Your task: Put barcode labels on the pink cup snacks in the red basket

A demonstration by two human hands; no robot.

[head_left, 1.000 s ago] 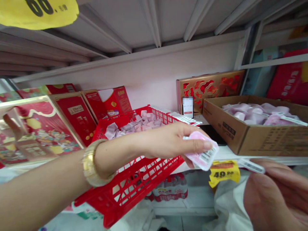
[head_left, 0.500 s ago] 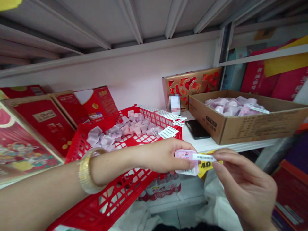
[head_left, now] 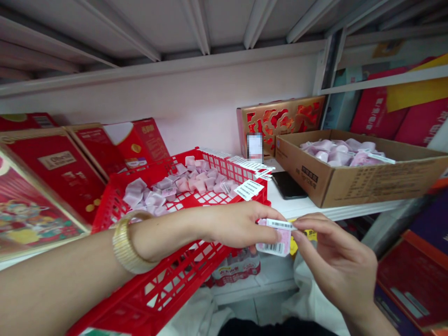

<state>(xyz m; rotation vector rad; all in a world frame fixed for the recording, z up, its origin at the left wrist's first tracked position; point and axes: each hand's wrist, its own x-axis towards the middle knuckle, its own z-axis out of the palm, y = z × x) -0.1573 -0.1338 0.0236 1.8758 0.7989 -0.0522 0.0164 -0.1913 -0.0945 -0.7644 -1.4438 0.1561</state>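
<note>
My left hand (head_left: 241, 226), with a gold bracelet on its wrist, grips a small pink cup (head_left: 283, 242) whose printed lid faces me. Between the thumb and forefinger of my right hand (head_left: 336, 261) is the right end of a white barcode label (head_left: 280, 224), which lies across the lid's upper edge. Behind my left arm a red plastic basket (head_left: 182, 280) holds many pink and lilac cups (head_left: 154, 200). Strips of barcode labels (head_left: 249, 189) hang over the basket's right rim.
An open cardboard box (head_left: 364, 184) with more pink cups is on the white shelf at right. A black phone (head_left: 289, 185) lies beside it. Red gift boxes (head_left: 82, 172) line the left, and a gold-red box (head_left: 283, 121) is at the back. Wrapped bottles (head_left: 236, 269) sit below.
My right hand has moved left with the label, which now lies across the top of the cup's lid. The view has shifted slightly.
</note>
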